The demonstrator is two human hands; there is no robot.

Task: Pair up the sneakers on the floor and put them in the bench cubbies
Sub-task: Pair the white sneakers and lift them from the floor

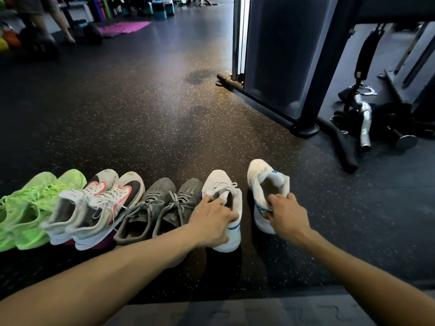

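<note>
A row of sneakers lies on the dark speckled floor: a neon green pair (pixel 35 203) at the far left, a white pair with pink and black marks (pixel 98 203), then a grey pair (pixel 162 205). My left hand (pixel 211 222) grips the collar of one white sneaker with blue trim (pixel 223 184), right beside the grey pair. My right hand (pixel 288 215) grips the heel of the matching white sneaker (pixel 263 177), a short gap to the right. No bench cubbies are in view.
A tall dark gym machine (pixel 282 55) stands on the right, its base reaching toward the shoes. Cable handles and bars (pixel 364 123) lie on the floor at far right. A grey mat edge (pixel 235 311) runs along the bottom. A pink mat (pixel 124 27) lies far back.
</note>
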